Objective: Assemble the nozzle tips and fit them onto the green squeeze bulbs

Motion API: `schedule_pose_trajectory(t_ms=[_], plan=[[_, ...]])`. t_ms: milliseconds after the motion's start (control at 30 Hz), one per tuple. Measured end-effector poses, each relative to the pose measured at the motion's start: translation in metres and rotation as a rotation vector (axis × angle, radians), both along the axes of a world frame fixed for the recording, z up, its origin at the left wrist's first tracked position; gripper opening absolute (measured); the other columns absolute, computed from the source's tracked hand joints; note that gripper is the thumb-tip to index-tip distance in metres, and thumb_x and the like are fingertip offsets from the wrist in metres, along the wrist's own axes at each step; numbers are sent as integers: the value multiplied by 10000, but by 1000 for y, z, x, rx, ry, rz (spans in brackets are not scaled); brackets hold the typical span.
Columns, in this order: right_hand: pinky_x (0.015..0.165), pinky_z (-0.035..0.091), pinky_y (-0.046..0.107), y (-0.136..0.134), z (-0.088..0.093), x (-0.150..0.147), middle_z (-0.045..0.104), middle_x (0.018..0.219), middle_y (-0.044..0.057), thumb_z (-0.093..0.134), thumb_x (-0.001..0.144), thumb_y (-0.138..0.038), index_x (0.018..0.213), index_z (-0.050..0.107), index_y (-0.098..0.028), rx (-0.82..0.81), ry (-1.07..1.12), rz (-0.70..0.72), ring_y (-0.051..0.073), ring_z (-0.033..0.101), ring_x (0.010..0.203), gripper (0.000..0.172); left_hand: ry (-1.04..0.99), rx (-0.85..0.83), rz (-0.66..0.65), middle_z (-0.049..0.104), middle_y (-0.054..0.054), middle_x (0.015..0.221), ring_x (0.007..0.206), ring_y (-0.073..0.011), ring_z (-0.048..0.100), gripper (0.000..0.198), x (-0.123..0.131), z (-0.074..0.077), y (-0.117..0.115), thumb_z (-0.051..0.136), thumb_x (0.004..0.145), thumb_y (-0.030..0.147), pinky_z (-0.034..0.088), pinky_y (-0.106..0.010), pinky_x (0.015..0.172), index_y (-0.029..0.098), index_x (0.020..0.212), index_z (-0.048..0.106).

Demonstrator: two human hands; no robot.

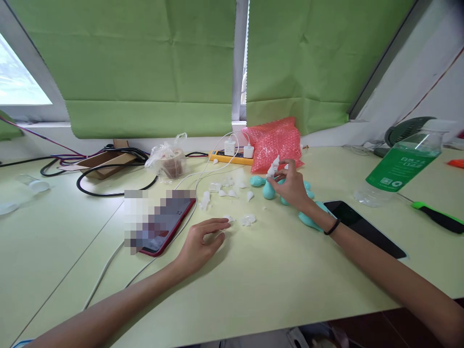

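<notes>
My right hand (292,186) pinches a small white translucent piece (273,167) between thumb and fingers. Just below it stands a teal pear-shaped bulb (268,190); more teal bulbs, one of them a flattened-looking teal piece (257,181), lie around and partly behind this hand. My left hand (203,241) rests low over the table with thumb and fingers apart. Its fingertips are at a small clear-white piece (230,219), and whether they press on it I cannot tell. Beside that lies another clear piece (248,220). Farther back are several white scraps (205,200).
Left of my hands lies a red-cased phone (170,222) with a white cable. A dark-screened phone (362,227) lies under my right forearm. Behind are a pink bubble-wrap bag (275,145) and a yellow power strip (232,158). A green-labelled bottle (402,164) and a screwdriver (438,217) are right.
</notes>
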State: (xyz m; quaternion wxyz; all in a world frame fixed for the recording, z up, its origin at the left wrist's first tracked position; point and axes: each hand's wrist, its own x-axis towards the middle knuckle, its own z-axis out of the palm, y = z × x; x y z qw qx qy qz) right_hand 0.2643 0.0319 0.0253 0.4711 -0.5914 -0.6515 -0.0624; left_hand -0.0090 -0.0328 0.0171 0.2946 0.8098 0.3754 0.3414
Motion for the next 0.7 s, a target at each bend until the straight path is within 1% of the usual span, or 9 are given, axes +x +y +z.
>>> schedule_pose_trajectory(t_ms=[100,233,300,367,433,500,567,600,700], plan=[[572,444,322,-1,0,-1,621,704,13,554,656,-316,1048,340,-189,-6,-67,-73,187,582,574,464,20,30,-14,627,-44,1015,963,-187,564,267,0,-1,0,478,716,122,449,-321,852,191,911,646],[604,432,357,-2,2,-4,612,801,42,567,625,-328,1065,337,-181,49,-148,-168,216,574,666,517,33,69,-24,628,-52,1008,947,-182,571,253,-1,-3,-1,470,724,120,461,-308,830,184,893,646],[655,426,393,-5,4,-5,579,900,76,582,609,-331,1050,355,-176,146,-178,-192,244,554,775,520,48,102,-19,623,-54,1013,933,-179,576,245,-1,-4,-1,458,734,120,466,-307,818,186,877,646],[732,403,428,-10,6,-9,526,993,109,576,624,-313,1019,381,-177,300,-216,-169,269,503,908,461,80,152,-10,605,-58,1043,928,-180,575,249,-1,-5,-1,438,750,123,469,-315,808,191,879,640],[786,383,430,-18,7,-17,497,1018,115,554,661,-272,978,408,-191,415,-292,-38,263,462,976,359,144,223,-18,548,-69,1131,994,-195,536,275,-2,-7,0,418,766,127,453,-341,835,198,946,613],[778,394,401,-29,6,-29,516,962,92,520,698,-228,936,436,-209,393,-423,199,231,481,933,253,235,291,-50,434,-81,1254,1124,-225,427,338,-4,-10,2,406,776,132,403,-384,901,205,1078,538],[735,412,370,-41,4,-43,541,896,74,485,725,-213,902,474,-207,256,-586,431,208,502,858,177,327,329,-92,306,-95,1339,1222,-247,282,427,-6,-14,4,398,781,136,336,-422,959,193,1204,415],[720,415,363,-47,3,-50,550,886,78,477,732,-220,893,492,-196,174,-653,506,207,502,842,163,370,333,-112,272,-104,1354,1243,-253,232,459,-7,-16,6,393,786,139,312,-435,974,180,1242,360],[677,416,341,-57,1,-65,563,874,97,487,725,-252,875,531,-159,-54,-752,571,216,494,832,182,464,326,-149,298,-119,1340,1252,-258,205,476,-8,-20,8,371,803,149,295,-448,984,152,1273,298]])
